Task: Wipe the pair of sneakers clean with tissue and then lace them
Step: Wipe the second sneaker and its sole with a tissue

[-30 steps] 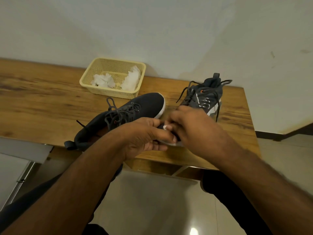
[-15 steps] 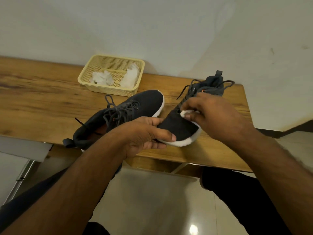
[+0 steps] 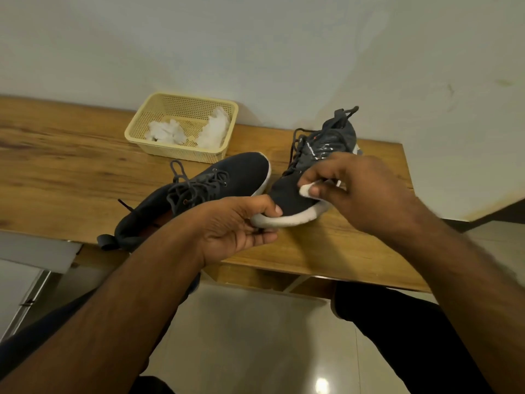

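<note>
Gripping the white rubber toe of a dark grey knit sneaker [image 3: 292, 194], the left hand [image 3: 235, 226] was curled round the sole edge, thumb on top and fingers beneath. A small wad of white tissue [image 3: 308, 191] was pinched in the fingers of the right hand [image 3: 360, 194] and pressed against the sneaker's upper, just behind the toe. This sneaker was held with its toe towards the near edge of the brown wooden table [image 3: 71, 172], its loose laces trailing at the far end. A second dark grey sneaker with a white sole [image 3: 199, 194] was laid on the table just to its left, laced. Behind it, crumpled white tissues [image 3: 213, 132] were kept in a pale yellow perforated plastic basket [image 3: 142, 139].
</note>
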